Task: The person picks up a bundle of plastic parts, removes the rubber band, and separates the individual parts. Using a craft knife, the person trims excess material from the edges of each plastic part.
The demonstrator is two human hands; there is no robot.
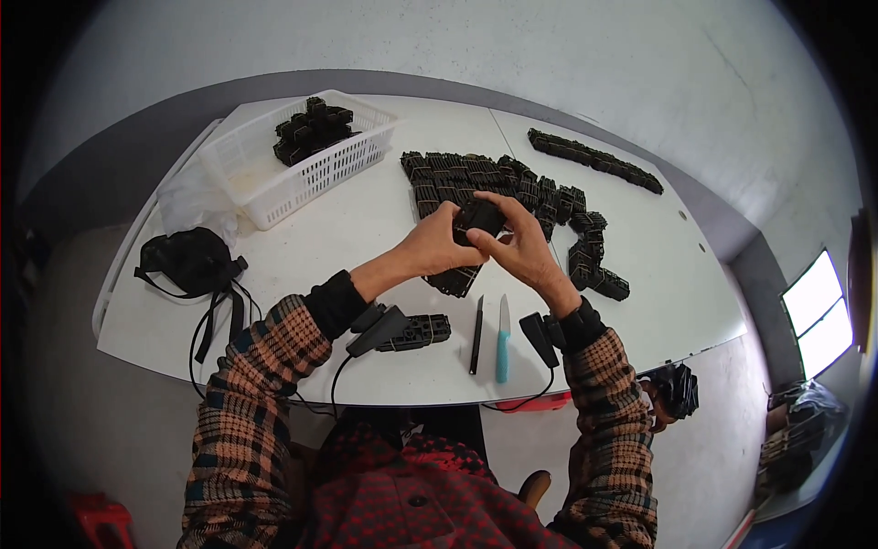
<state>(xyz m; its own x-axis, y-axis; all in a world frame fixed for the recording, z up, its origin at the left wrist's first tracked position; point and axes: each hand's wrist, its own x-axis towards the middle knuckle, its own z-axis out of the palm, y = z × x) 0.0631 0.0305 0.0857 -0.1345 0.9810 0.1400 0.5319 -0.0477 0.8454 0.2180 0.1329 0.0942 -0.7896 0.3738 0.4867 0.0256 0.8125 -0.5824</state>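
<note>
Between my two hands, above the middle of the white table, is a bundle of black plastic parts (pixel 479 216). My left hand (pixel 432 243) grips it from the left, fingers closed round its near side. From the right, my right hand (pixel 519 245) holds the same bundle, thumb across the front and fingers over the top. Just behind and below them lie several rows of similar black bundles (pixel 444 176), tied with thin light bands. Nearer to me rests one loose stack of black parts (pixel 417 333). A turquoise-handled knife (pixel 503 352) and a slim black cutter (pixel 476 337) lie side by side.
A white plastic basket (pixel 315 176) at the back left holds more black bundles. Left of it lies a clear plastic bag (pixel 194 203), with a black strapped pouch (pixel 192 261) in front. A long row of bundles (pixel 594 160) lies at the back right. Cables trail from devices at both wrists.
</note>
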